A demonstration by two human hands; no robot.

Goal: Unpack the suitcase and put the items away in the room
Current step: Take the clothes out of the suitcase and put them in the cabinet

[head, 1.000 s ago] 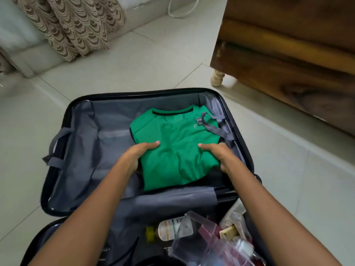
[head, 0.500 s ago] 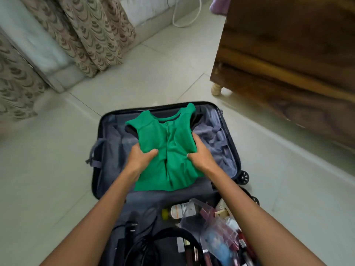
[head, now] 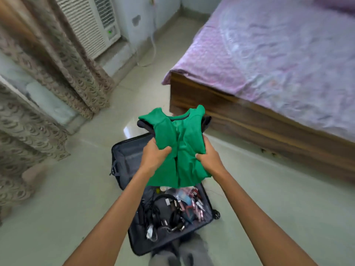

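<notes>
The bed (head: 269, 54) stands beyond and to the right of the grips. The open suitcase (head: 124, 160) lies on the floor below them. The left grip (head: 155, 156) and right grip (head: 209, 160) each clutch one side of a folded green shirt (head: 180, 150), holding it above the suitcase. Headphones (head: 174, 217) lie in the suitcase's near half, beneath the grips.

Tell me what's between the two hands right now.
The green shirt, bunched, with a dark cloth under it; the left hand and right hand grip its sides. Head view.
</notes>
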